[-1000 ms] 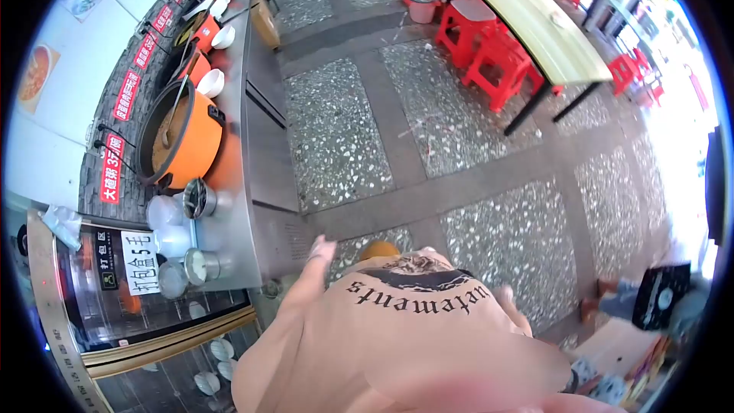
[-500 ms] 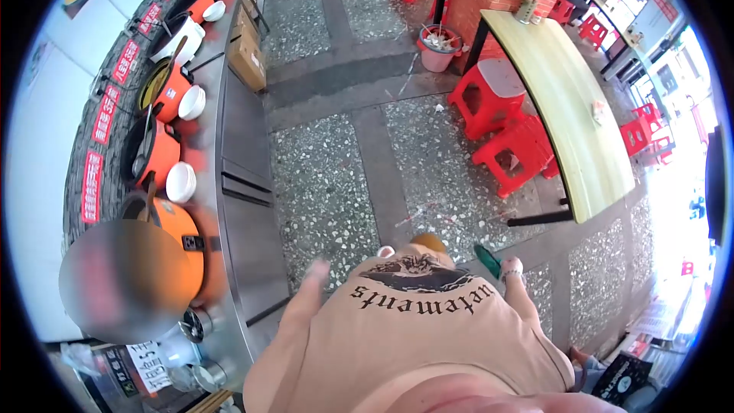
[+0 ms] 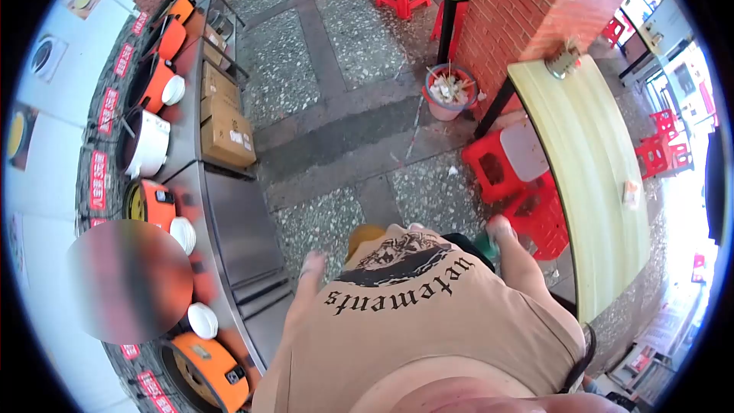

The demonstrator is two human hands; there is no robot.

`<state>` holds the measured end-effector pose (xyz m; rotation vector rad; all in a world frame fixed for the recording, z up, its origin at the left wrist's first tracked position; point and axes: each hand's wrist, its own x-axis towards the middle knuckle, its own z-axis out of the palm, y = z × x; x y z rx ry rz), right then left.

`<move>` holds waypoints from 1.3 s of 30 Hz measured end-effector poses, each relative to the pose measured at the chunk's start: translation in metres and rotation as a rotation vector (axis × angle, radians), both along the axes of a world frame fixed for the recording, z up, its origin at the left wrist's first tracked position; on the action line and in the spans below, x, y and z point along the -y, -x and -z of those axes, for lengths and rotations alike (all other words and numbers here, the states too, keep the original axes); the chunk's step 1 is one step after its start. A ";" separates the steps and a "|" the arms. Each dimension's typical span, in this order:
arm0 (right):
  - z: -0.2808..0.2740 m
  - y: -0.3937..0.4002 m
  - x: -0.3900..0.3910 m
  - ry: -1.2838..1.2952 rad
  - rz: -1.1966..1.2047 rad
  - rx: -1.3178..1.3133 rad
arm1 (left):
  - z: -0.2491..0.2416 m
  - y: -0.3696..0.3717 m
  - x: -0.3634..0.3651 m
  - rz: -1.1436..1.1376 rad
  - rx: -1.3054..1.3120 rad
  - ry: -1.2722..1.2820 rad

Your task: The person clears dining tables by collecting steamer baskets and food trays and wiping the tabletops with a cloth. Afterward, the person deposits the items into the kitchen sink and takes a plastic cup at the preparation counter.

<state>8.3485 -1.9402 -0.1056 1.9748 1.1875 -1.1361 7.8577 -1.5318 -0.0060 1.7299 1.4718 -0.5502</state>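
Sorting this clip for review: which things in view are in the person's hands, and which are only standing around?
In hand:
right hand holding a small green object
left hand, nothing seen in it

Standing around:
red stools
long table
pink bucket
cardboard boxes
orange pots
white bowls

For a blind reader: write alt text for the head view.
Seen from above, a person in a tan shirt walks a speckled floor, left hand empty, right hand beside something green. A steel counter with orange pots runs left; red stools and a table stand right.

Red stool (image 3: 535, 218) now beside right hand (image 3: 501, 231)
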 end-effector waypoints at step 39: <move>-0.198 -1.092 -1.039 -2.086 2.361 -0.159 | 0.128 -1.087 -1.184 1.233 -0.248 -0.002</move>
